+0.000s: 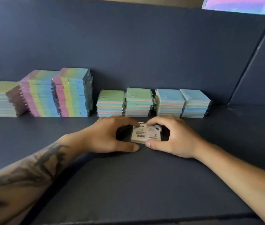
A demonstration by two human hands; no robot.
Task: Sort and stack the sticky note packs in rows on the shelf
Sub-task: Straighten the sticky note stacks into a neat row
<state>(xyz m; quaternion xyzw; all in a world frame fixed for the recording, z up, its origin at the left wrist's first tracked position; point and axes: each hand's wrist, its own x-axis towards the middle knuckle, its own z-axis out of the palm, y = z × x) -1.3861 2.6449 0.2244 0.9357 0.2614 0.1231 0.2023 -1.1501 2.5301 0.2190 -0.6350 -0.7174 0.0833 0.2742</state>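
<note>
Nearest the camera, 2 bare forearms reach in over the dark shelf (pixel 144 184); the left one carries a dark tattoo. Left hand (pixel 109 135) and right hand (pixel 172 137) meet at centre, each with thumb on the near edge and curled fingers over the far edge of 1 small bundle of sticky note packs (pixel 145 135), label side up, barcode showing. The grip from both sides looks meant to square the bundle and keep loose packs from sliding apart; whether it rests on the shelf or is held just above it cannot be told. Just beyond the fingers stands a row of 4 low square stacks (pixel 153 103), green-topped on the left, blue-topped on the right, touching or nearly so, pushed close to the back wall (pixel 128 46). Further left, 2 taller stacks of striped pastel packs (pixel 57 93), then 1 lower green-topped stack (pixel 0 99) running out of view. Sorting by size and colour appears well along; the held bundle probably starts a front row.
</note>
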